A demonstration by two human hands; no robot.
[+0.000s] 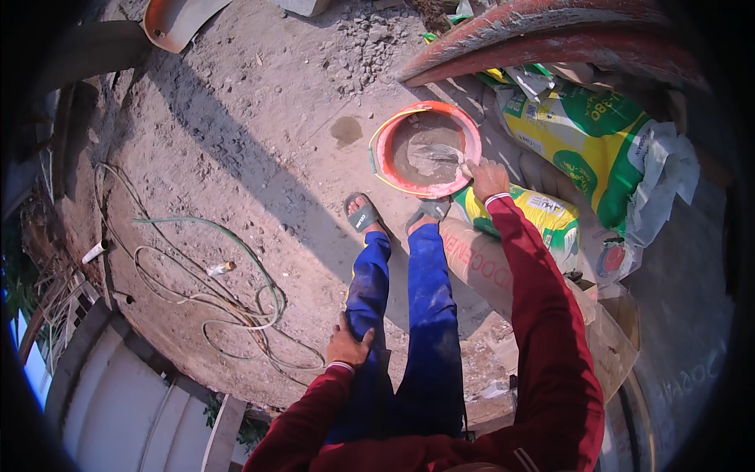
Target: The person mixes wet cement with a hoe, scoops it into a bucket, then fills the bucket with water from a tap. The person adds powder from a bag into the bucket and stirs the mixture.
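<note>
An orange bucket (383,149) with a yellow handle stands on the ground ahead of my feet. Wet grey mortar (413,141) fills part of it. At its right rim my right hand (489,179) is closed round the handle end of what looks like a trowel (440,155); the blade lies in the mortar, coated grey, so its outline is hard to make out. My left hand (348,344) holds nothing and rests on my left knee, over the blue trousers (368,283), with its fingers apart.
Green and yellow cement bags (586,134) lie right of the bucket, a smaller one (543,206) beside my right forearm. Red curved pieces (543,31) jut in above. A tangled hose (259,287) sprawls at the left. Rubble (362,55) covers ground behind the bucket.
</note>
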